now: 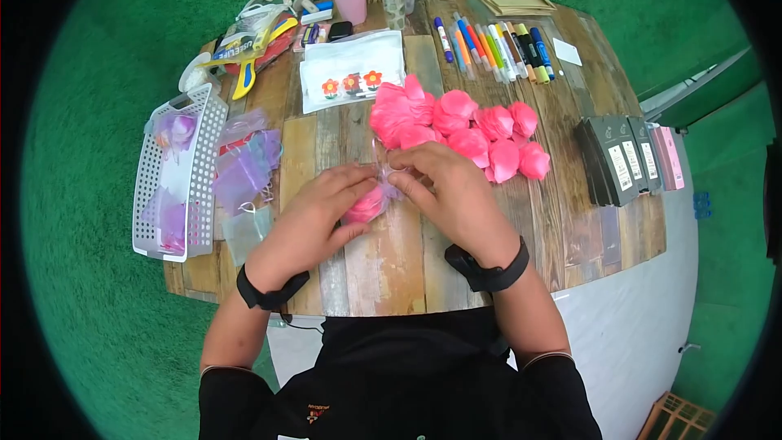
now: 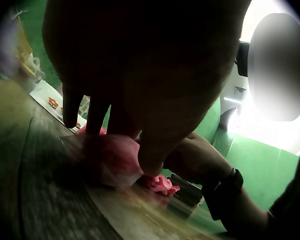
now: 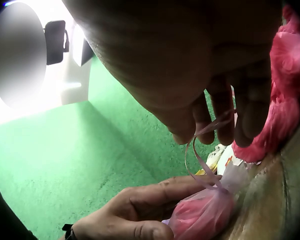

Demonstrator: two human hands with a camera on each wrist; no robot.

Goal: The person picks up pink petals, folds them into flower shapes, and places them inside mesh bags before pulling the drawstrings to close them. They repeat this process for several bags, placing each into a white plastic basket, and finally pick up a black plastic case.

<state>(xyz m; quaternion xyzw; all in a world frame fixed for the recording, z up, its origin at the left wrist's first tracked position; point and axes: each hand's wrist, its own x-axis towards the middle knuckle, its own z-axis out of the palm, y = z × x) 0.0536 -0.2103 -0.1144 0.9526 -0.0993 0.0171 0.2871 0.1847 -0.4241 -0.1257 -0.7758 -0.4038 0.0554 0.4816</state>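
The tabletop [image 1: 387, 277] is wood planking, rough-looking and worn. The small bag [image 3: 205, 215] is sheer, gauzy cloth with smooth, satiny ribbon [image 3: 206, 168]. At left, the perforated basket [image 1: 201, 187] is smooth plastic; the carpet [image 1: 81, 155] is rough, matt pile.

Left grip [image 2: 135, 75] holds sheer pink-filled bag [image 2: 112, 161]; wooden tabletop [image 2: 45, 175] below.

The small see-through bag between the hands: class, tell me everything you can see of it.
The bag is pale, whitish lilac, and looks like thin mesh cloth. A bright pink filling shows through and rounds it out. Its neck is gathered, the loose top flaring beyond, and a thin pale ribbon loops from the neck up to the right hand. The left hand holds the full end. It sits low at the wooden table; whether it touches is unclear.
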